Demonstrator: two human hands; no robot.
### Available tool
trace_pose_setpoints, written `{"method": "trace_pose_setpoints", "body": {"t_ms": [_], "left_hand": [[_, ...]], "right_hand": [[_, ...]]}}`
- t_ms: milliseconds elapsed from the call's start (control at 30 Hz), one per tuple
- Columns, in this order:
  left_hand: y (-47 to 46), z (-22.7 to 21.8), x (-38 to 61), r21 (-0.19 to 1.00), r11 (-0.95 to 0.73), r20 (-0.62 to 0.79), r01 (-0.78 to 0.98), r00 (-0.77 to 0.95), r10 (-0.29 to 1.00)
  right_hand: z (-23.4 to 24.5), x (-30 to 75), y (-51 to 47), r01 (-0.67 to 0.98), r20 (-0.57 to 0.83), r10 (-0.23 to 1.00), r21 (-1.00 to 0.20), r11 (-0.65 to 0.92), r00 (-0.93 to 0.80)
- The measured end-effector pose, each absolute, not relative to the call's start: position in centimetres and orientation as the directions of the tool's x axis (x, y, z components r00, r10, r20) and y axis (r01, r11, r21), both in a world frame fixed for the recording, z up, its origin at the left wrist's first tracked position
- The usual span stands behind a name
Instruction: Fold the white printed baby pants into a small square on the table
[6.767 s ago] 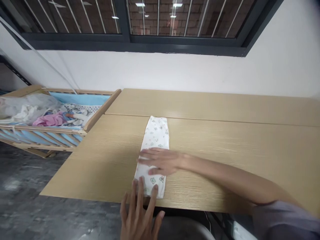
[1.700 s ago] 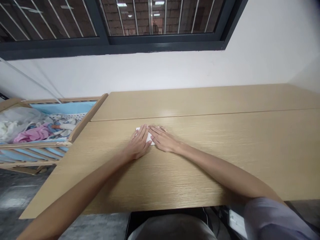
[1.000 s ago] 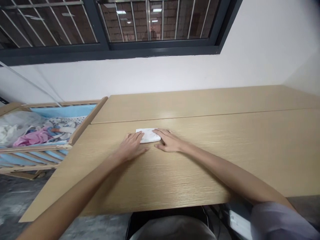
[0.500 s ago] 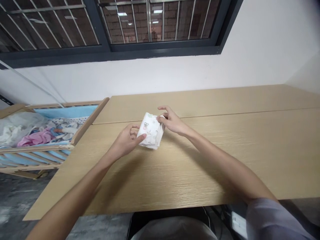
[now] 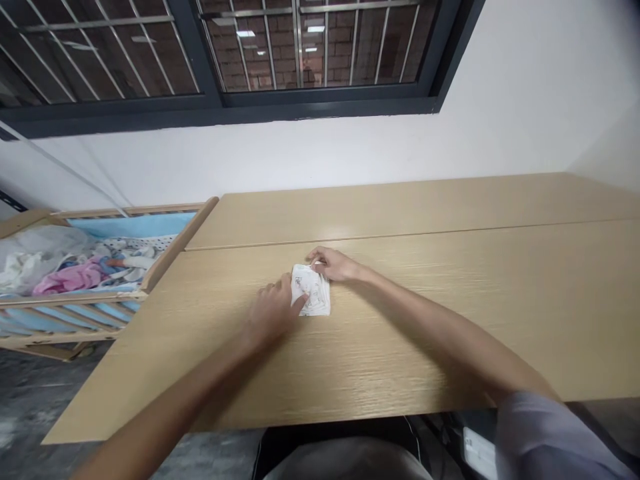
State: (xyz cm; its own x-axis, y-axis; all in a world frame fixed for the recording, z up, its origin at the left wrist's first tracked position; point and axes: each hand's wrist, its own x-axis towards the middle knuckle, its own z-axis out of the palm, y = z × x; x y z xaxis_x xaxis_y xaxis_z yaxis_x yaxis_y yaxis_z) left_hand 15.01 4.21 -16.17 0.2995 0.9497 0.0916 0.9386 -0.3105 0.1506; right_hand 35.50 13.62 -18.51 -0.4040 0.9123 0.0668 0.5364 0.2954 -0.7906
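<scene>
A small folded white cloth [image 5: 313, 291] with a tiny printed pattern lies flat on the light wooden table [image 5: 440, 320], its long side running away from me. My right hand [image 5: 334, 265] curls over the cloth's far edge, gripping it between the fingers and thumb. My left hand [image 5: 273, 311] sits at the cloth's left side, with the thumb touching the cloth and the fingers on the wood. Part of the cloth is hidden under my fingers.
A wooden crib rail [image 5: 176, 243] stands to the left of the table, and the crib holds a pile of mixed clothes [image 5: 75, 275]. A seam crosses the tabletop beyond the cloth. A white wall and a barred window lie behind.
The cloth has dropped from between my raised hands to lie flat on the table, turned lengthwise. Both hands have moved down with it, and my left hand has moved toward me.
</scene>
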Motion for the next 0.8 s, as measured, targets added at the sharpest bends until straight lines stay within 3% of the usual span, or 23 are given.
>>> {"method": "trace_pose_setpoints", "body": {"t_ms": [67, 167, 267, 367, 800], "left_hand": [[2.6, -16.0, 15.4, 0.021, -0.375, 0.213, 0.927, 0.363, 0.907], [0.0, -16.8, 16.2, -0.006, -0.480, 0.280, 0.877, 0.462, 0.842], [-2.1, -18.2, 16.9, 0.025, -0.556, 0.208, 0.831, 0.540, 0.816], [-3.0, -19.2, 17.4, 0.045, -0.545, 0.130, 0.837, 0.536, 0.834], [-2.7, -20.2, 17.0, 0.003, -0.550, 0.220, 0.835, 0.536, 0.815]], "right_hand": [[-17.1, 35.4, 12.5, 0.572, 0.186, 0.867, -0.685, 0.452, -0.462], [-15.5, 34.9, 10.2, 0.513, 0.306, 0.702, -0.508, 0.692, -0.643], [-15.9, 33.9, 7.9, 0.379, 0.260, 0.523, -0.446, 0.811, -0.812], [-17.4, 33.4, 6.9, 0.314, 0.174, 0.427, -0.448, 0.837, -0.887], [-19.9, 36.0, 14.9, 0.560, 0.082, 0.658, -0.453, 0.693, -0.748]]}}
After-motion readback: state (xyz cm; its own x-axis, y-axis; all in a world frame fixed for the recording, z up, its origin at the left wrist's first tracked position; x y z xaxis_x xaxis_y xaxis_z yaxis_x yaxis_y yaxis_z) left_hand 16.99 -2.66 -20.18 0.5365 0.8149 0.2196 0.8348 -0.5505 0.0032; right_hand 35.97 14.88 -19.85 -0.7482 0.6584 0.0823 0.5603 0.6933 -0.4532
